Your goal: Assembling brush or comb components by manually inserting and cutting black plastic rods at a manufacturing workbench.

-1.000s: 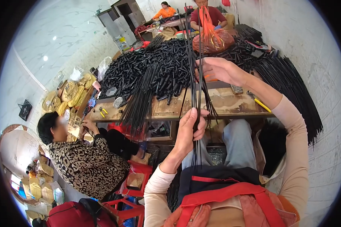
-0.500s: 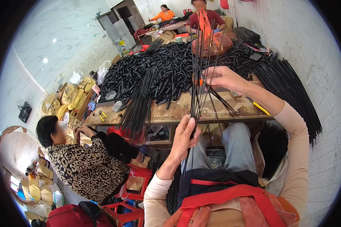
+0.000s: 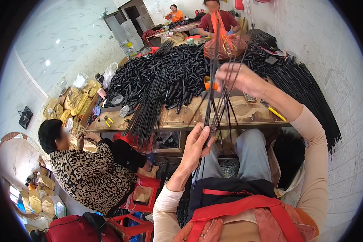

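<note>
My left hand [image 3: 197,141] is closed around a loose bunch of thin black rods [image 3: 210,105], in front of the table's near edge. The rods stand roughly upright and fan apart above the fist; their lower ends hang below it. My right hand [image 3: 244,80] is raised among their upper parts, with bent fingers smeared by motion. Several rods cross in front of it, and I cannot tell whether it grips any. Behind the rods, an orange container [image 3: 209,83] sits on the table.
The wooden table [image 3: 185,119] bears a large heap of short black cylindrical pieces [image 3: 149,68]. Rod bundles lie left [image 3: 147,109] and right [image 3: 308,97]. Yellow-handled pliers [image 3: 108,122] and a yellow-handled tool [image 3: 277,114] rest near the edge. A person in a patterned top [image 3: 90,173] sits at left.
My right hand has shifted slightly right and turned. Several rods have spread and tilted rightward at the top. My left hand keeps its hold in nearly the same place.
</note>
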A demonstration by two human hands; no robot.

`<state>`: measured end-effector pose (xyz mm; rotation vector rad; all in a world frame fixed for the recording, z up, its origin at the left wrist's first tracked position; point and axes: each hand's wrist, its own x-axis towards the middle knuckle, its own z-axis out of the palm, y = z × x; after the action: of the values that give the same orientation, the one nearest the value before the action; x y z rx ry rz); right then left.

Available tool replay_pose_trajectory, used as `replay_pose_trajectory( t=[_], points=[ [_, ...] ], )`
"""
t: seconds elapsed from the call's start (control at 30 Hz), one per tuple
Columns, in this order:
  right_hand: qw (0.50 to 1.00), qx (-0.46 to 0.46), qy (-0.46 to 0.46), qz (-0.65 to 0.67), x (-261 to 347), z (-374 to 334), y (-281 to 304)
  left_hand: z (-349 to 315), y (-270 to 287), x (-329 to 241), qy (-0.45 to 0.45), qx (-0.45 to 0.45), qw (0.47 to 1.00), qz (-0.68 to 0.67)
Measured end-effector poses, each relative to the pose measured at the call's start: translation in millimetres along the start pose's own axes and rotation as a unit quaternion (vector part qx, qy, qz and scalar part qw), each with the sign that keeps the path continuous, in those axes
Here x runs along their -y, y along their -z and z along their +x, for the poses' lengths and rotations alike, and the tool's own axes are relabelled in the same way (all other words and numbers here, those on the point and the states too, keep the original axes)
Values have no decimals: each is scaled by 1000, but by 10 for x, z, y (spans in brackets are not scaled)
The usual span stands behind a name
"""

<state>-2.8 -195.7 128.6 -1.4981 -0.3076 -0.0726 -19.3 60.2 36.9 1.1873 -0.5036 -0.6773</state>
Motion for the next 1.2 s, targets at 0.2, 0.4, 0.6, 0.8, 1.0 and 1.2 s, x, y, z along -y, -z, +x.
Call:
replay_pose_trajectory(
  t=[0.2, 0.4, 0.6, 0.8, 1.0, 1.2],
  points=[
    [961, -185, 207, 16, 543, 198, 1032, -332, 233, 67, -2, -9, 999, 41],
    [927, -343, 106, 108, 912, 39, 2298, -495, 305, -117, -71, -78, 994, 41],
    [940, -324, 99, -39, 948, -252, 2712, -230, 321, -327, -57, -44, 997, 1],
    [992, -78, -71, -66, 768, -43, 989, 370, 256, -408, -72, -47, 996, -3],
    [992, 43, -117, -14, 733, 134, 249, 803, 267, -485, -126, -66, 987, 74],
    [991, 5, -7, -135, 145, 316, 52, 674, -153, -428, -52, -7, 996, -70]
  ],
)
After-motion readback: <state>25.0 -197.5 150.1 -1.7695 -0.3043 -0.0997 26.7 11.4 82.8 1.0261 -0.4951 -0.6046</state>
